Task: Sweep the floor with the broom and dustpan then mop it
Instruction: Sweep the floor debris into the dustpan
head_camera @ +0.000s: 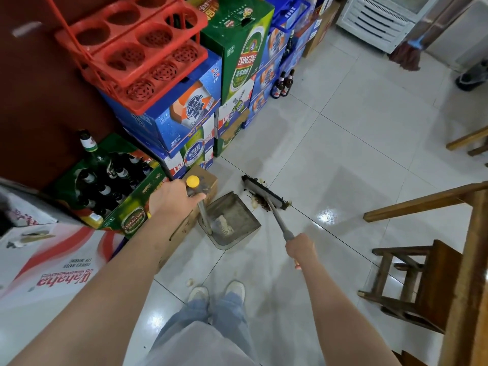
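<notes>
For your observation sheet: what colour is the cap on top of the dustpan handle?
Yellow: the cap tops the dustpan handle, seen best in the head view.

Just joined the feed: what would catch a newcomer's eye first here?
The stacked beer cartons at upper left, topped by red crates. At centre, the left hand grips the dustpan handle while the right hand holds the broom against a debris pile at the pan's edge.

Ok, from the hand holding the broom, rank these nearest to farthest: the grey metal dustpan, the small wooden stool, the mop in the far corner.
1. Grey metal dustpan: just left of the right hand, on the floor.
2. Small wooden stool: to the hand's right, clearly farther away.
3. Mop: far corner, top right, leaning by the white cabinet.
</notes>
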A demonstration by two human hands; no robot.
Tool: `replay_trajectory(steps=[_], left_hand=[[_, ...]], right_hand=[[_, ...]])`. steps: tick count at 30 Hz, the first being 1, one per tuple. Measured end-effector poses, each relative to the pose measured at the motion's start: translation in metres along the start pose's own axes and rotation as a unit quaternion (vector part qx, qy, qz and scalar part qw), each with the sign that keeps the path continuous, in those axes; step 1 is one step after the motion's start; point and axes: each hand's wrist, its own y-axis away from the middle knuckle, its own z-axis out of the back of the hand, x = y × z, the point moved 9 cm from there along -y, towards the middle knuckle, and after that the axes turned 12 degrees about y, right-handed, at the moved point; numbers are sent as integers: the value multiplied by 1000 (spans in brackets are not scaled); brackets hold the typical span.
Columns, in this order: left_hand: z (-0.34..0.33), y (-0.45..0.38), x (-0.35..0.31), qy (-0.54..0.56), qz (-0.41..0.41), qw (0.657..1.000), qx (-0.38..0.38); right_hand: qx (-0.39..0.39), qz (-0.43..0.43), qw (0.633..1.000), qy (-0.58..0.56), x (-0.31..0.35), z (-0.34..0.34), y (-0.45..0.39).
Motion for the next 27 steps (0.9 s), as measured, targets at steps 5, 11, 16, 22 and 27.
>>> replay_trajectory(steps=[5,11,16,22,27], left_hand=[[-1,-3,-2,-19,2,1000,-2],[0,-5,-3,-13,3,1000,-1],[0,-5,-4,-11,2,1000,-2],[-2,-4,-4,-11,-6,1000,-4],[-3,-2,-1,-8,-10,1000,-12]], right_hand=[[1,12,1000,6,5,2,-4],[1,7,999,36,-8,-5,4],[-7,2,998,59,-13,-6,5],[-19,4,997,80,-15,-15,15],[-29,2,997,78,-23,-32,30]])
